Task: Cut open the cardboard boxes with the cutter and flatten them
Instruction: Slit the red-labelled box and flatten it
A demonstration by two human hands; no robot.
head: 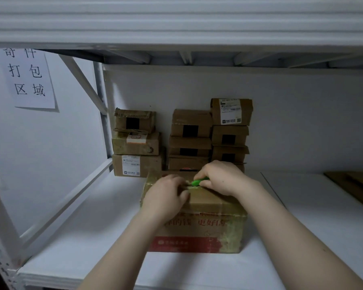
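Observation:
A taped cardboard box (205,229) with red print on its front stands on the white shelf in front of me. My right hand (220,177) grips a green cutter (199,181) laid along the seam on the box's top, its blade hidden. My left hand (166,195) rests on the top of the box just left of the cutter, with its fingers curled over the left flap. The box's top is mostly covered by both hands.
Several small taped cardboard boxes are stacked against the back wall, one stack on the left (136,143) and two on the right (230,130). Flat brown cardboard (356,185) lies at the far right. A paper sign (27,78) hangs at the left by the rack's frame.

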